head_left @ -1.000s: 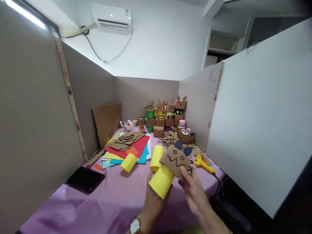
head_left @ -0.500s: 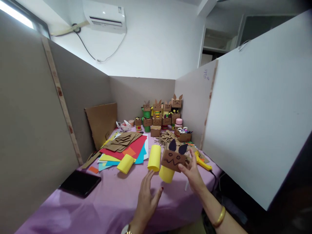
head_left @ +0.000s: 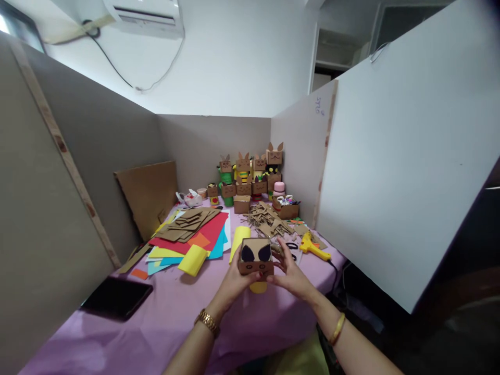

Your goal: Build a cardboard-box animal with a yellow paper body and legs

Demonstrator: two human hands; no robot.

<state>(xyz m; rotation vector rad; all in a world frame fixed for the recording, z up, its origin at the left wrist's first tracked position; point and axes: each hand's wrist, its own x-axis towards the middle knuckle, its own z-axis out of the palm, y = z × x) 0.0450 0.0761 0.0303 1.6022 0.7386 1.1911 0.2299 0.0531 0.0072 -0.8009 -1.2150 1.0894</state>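
Observation:
A small brown cardboard box head with dark ears and a drawn face stands on a yellow paper tube on the purple tablecloth. My left hand grips its left side and my right hand grips its right side, fingers curled round it. Most of the tube is hidden behind the box and my hands.
Two more yellow paper rolls lie just behind, beside a pile of coloured paper and cardboard pieces. A yellow glue gun lies to the right, a black tablet to the left. Finished cardboard figures stand at the back wall.
The figure came down from the air and now stands upright on the table facing me. My left hand, open and off it half a second ago, now grips its left side.

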